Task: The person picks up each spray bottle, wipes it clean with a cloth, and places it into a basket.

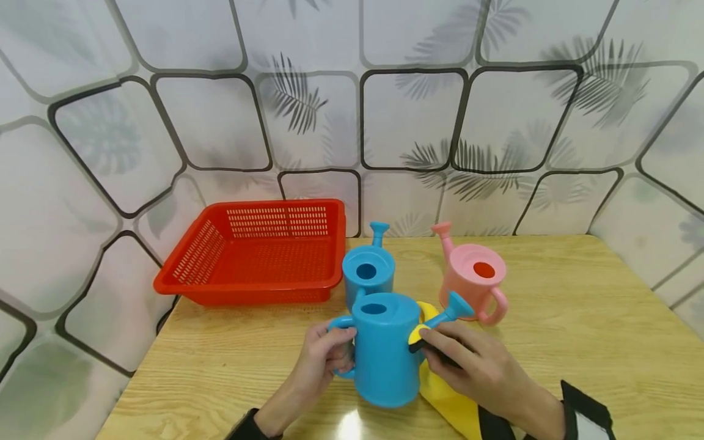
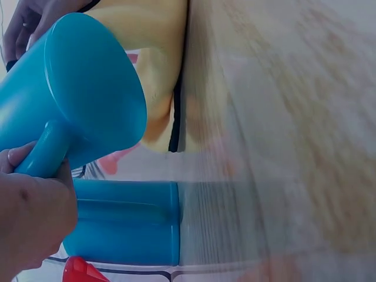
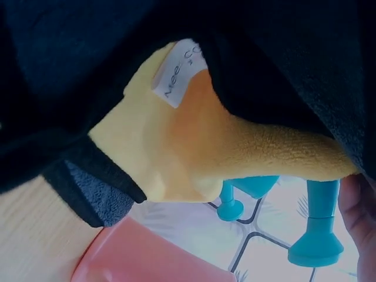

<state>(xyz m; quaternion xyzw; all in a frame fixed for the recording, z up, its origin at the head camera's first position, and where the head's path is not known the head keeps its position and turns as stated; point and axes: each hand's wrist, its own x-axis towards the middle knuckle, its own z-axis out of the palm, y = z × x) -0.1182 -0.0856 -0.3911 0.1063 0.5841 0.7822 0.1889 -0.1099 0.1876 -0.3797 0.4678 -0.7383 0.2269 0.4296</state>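
My left hand point(image 1: 329, 351) grips the handle of a blue watering can point(image 1: 387, 360), fingers curled round it. In the left wrist view the can's base shows, tilted and raised over the table. My right hand point(image 1: 478, 366) pinches a yellow cloth point(image 1: 445, 397) with dark edging and a dark back, pressing a fold of it against the can's side by the spout. The cloth hangs below that hand, and a white printed label point(image 3: 179, 73) shows on it in the right wrist view. A second blue watering can point(image 1: 360, 253) stands just behind the held one.
A pink watering can point(image 1: 475, 263) stands at the back right, spout toward the wall. At the back left sits a red plastic basket point(image 1: 247, 293) with slotted sides. The wooden table point(image 1: 594, 330) meets a patterned wall covering point(image 1: 412, 116) at its back edge.
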